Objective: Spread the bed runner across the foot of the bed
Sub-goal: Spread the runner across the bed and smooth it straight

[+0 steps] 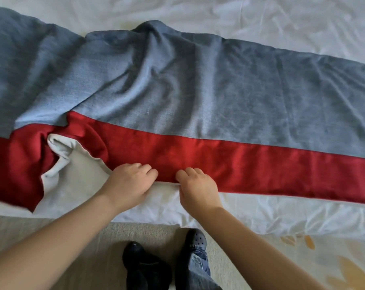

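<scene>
The bed runner (198, 91) is a long cloth, grey-blue with a red band along its near edge. It lies across the white bed (282, 214), flat on the right, wrinkled in the middle and bunched at the left, where its pale lining is turned up. My left hand (129, 183) and my right hand (196, 185) sit side by side on the near red edge. Both have curled fingers that pinch the hem.
White crumpled sheet (261, 17) covers the bed beyond the runner. The bed's near edge runs just below my hands. Below it are beige carpet (51, 227), my dark shoes (195, 239) and a flowered cloth (334, 268) at the lower right.
</scene>
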The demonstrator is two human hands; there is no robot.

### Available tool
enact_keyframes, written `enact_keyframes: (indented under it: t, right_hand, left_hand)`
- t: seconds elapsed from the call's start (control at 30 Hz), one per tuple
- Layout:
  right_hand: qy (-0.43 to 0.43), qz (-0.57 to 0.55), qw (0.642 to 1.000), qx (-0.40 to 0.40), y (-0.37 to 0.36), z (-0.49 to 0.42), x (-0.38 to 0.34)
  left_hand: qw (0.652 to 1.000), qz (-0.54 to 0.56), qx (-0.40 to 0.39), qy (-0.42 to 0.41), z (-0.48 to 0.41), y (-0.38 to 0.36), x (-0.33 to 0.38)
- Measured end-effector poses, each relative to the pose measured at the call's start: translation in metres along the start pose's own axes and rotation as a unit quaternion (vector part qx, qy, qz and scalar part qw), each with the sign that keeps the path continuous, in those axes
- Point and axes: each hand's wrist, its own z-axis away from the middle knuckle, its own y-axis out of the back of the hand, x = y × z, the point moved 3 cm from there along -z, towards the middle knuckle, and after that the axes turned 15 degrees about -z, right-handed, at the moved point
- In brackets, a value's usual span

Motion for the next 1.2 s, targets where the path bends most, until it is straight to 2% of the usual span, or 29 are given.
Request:
enact_keyframes:
  t: [0.23, 0.37, 0.53, 0.6, 0.73, 0.87, 1.2]
  right_hand:
    - [0.016, -0.009, 1.000, 0.015, -0.007, 0.015, 0.007]
    - [0.031, 0.018, 0.999, 0.034, 0.010, 0.022, 0.025]
    - [-0.086, 0.040, 0.991, 0.091, 0.043, 0.048, 0.082]
    - [-0.109, 0.037, 0.989, 0.098, 0.055, 0.061, 0.106]
    - [-0.053, 0.038, 0.994, 0.091, 0.069, 0.083, 0.135]
    - [-0.018, 0.010, 0.997, 0.079, 0.071, 0.089, 0.142]
    - [0.044, -0.039, 0.997, 0.050, 0.069, 0.102, 0.155]
  left_hand:
    - [0.998, -0.015, -0.050, -0.028, 0.007, -0.001, 0.006]
    - [0.999, -0.010, -0.031, -0.027, -0.008, 0.007, 0.017]
    - [0.999, -0.024, -0.025, -0.035, -0.025, 0.011, 0.044]
    - [0.999, -0.021, -0.023, -0.029, -0.029, 0.011, 0.050]
    - [1.000, -0.010, -0.005, -0.027, -0.049, 0.017, 0.062]
    - [0.998, -0.007, 0.022, -0.059, -0.071, 0.027, 0.086]
    - [0.997, 0.019, 0.003, -0.069, -0.071, 0.029, 0.100]
